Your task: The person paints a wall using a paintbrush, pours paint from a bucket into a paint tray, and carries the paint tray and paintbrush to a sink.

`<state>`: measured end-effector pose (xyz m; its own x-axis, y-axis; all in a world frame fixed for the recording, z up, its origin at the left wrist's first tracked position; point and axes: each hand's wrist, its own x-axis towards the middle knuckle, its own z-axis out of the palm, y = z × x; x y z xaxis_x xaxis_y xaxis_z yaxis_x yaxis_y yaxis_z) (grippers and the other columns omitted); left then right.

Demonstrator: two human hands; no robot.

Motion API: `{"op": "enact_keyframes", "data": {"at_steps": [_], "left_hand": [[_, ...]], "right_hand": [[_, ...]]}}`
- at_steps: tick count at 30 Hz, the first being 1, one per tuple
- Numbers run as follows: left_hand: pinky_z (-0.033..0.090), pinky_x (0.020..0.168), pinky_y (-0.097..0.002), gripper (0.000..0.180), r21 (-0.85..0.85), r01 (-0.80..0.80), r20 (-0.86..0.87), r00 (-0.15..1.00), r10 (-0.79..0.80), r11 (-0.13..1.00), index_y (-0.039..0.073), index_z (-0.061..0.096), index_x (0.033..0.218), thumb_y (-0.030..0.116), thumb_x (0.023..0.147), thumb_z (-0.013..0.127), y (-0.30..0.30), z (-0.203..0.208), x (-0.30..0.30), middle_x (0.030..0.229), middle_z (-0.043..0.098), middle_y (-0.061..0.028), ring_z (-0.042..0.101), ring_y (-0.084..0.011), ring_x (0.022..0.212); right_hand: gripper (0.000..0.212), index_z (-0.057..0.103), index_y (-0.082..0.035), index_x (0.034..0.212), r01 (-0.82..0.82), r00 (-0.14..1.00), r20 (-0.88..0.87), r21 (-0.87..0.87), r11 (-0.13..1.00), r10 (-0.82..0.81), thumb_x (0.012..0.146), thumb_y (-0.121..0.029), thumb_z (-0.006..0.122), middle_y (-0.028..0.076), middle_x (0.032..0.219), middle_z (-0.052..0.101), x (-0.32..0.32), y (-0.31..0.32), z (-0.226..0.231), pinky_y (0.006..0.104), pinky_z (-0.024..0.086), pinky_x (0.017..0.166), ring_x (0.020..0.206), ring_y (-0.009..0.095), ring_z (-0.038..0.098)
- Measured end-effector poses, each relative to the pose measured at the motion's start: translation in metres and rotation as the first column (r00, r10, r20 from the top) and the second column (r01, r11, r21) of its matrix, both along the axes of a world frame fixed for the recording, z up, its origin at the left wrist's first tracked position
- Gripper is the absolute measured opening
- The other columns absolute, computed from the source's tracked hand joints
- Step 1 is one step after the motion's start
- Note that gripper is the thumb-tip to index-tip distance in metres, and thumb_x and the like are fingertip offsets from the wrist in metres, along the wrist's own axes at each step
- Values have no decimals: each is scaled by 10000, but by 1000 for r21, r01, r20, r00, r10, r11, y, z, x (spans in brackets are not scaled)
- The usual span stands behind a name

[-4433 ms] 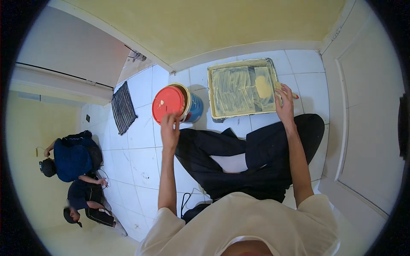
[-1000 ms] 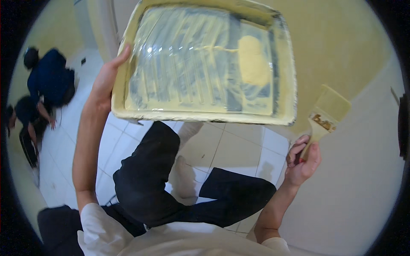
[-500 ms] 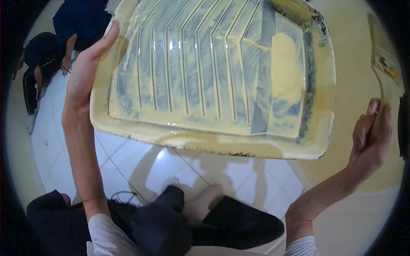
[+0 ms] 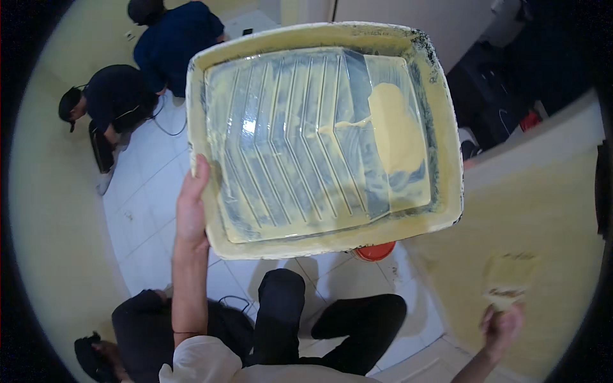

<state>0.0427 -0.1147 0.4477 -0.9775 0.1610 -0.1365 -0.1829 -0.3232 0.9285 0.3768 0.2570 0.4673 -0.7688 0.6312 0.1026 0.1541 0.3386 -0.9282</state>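
Note:
A large paint tray (image 4: 214,223) fills the middle of the view, ribbed and smeared with pale yellow paint. A thicker pool of yellow paint (image 4: 394,131) lies toward its right end. My left hand (image 4: 191,214) grips the tray's left edge, thumb over the rim and the other fingers hidden beneath. At the lower right, my right hand (image 4: 501,329) is closed around the handle of a wide paintbrush (image 4: 511,277), bristles pointing up. The brush is coated in yellow and appears close to the yellowish wall (image 4: 543,217); whether it touches cannot be made out.
Two people in dark clothes, one crouching (image 4: 118,96) and one bending (image 4: 175,48), work by the left wall. Another person (image 4: 143,329) is low at the lower left. A red-lidded bucket (image 4: 375,251) stands on white tiles (image 4: 150,214) below the tray. A dark doorway opens upper right.
The tray now sits lower and farther from view, still in my left hand. My right hand has moved down and left with the paintbrush. The view has shifted, bringing the doorway and bucket in.

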Motion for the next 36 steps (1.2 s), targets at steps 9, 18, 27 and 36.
{"op": "enact_keyframes", "data": {"at_steps": [9,18,27,36], "left_hand": [[508,902,-316,500,-185,-100,194,972,136,978,-17,376,1369,335,1017,417,72,38,15,1244,561,-126,602,-192,1076],[519,884,-335,516,-364,-183,189,946,265,913,-10,417,1342,363,990,478,146,-60,22,1198,587,-118,618,-193,1036],[524,838,-312,493,-132,-241,167,951,261,961,-31,452,1309,329,977,516,72,0,27,1174,597,-126,628,-180,990],[582,828,-374,433,149,-297,68,955,290,943,-81,453,1294,221,985,483,42,-23,38,1207,581,-224,667,-257,973]], "right_hand": [[422,574,26,761,418,907,266,-663,621,-327,922,-363,557,41,528,476,-27,-27,-61,222,265,350,386,92,406],[414,570,60,820,-134,988,-27,-653,745,154,882,-349,551,42,537,457,-106,123,-174,229,239,376,393,87,361],[410,542,88,893,-159,985,-136,-513,843,103,876,-320,500,43,501,408,-124,64,-103,238,213,380,404,86,322],[373,498,75,867,-272,910,-408,-721,638,-73,853,-296,535,116,678,486,-127,96,-175,229,352,409,458,141,400]]}}
